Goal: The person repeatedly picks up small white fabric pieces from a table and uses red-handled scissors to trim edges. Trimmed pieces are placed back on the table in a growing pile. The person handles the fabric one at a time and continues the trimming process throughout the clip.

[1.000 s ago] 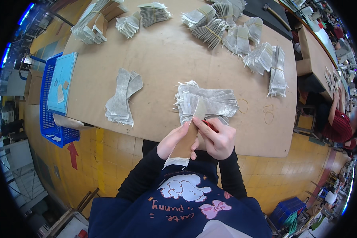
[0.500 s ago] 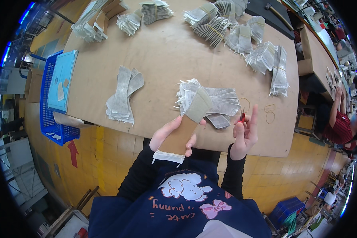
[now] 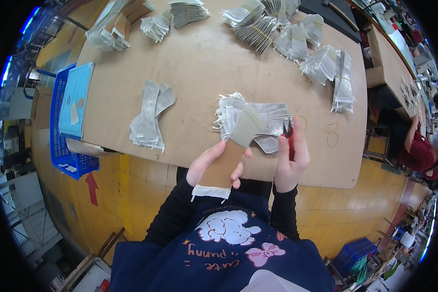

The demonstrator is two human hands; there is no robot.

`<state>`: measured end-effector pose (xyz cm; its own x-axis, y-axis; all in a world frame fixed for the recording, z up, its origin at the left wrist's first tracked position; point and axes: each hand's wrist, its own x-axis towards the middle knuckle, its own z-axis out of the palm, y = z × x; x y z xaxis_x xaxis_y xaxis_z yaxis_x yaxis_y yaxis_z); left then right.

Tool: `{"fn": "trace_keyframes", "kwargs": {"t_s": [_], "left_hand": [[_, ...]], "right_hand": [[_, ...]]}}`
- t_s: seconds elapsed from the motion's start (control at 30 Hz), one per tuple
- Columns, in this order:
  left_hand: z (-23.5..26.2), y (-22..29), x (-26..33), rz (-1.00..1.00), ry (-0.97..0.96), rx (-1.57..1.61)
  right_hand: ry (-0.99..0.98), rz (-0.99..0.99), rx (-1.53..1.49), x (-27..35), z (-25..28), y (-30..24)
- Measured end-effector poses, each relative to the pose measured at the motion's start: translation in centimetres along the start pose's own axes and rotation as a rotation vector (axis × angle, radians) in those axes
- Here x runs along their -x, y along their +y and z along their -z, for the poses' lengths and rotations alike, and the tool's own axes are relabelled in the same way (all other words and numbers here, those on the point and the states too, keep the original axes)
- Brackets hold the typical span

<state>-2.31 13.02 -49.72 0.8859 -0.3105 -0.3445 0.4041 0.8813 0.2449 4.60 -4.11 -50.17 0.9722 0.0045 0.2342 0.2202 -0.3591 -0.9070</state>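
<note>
brown table (image 3: pixel 204 63) | grey fabric stacks (image 3: pixel 148 117) | rubber bands (image 3: pixel 332 138)

The red snips (image 3: pixel 289 138) are largely hidden by the right hand (image 3: pixel 290 160); the bundled stacks (image 3: pixel 258 27) are cut off at the top edge

Tan and grey-green fabric strip with a white end (image 3: pixel 227 158), red-handled small snips (image 3: pixel 289 137), pale grey woven pieces in a loose pile (image 3: pixel 258 117), light brown wooden table (image 3: pixel 199 63), blue plastic crate (image 3: pixel 58 146), black sleeves, navy apron with pink bow and white cloud print (image 3: pixel 228 243), yellow floor (image 3: pixel 131 190).
</note>
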Motion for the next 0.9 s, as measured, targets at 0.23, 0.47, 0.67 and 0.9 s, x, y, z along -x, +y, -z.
{"fn": "trace_keyframes", "kwargs": {"t_s": [0.23,0.47,0.67,0.9], "left_hand": [[1.2,0.9,-1.2,-0.237,0.157,0.003],[1.6,1.6,-1.3,-0.404,0.023,0.175],[1.7,1.4,-1.1,-0.409,0.041,0.132],[1.6,1.1,-1.2,-0.353,0.078,0.175]], "right_hand": [[-0.262,-0.029,-0.094,1.7,0.8,-0.6],[-0.529,0.030,-0.147,3.1,0.3,-1.1],[-0.609,0.256,-0.104,3.3,-0.8,-1.1],[-0.596,0.481,0.168,3.5,-1.4,-0.9]]}}
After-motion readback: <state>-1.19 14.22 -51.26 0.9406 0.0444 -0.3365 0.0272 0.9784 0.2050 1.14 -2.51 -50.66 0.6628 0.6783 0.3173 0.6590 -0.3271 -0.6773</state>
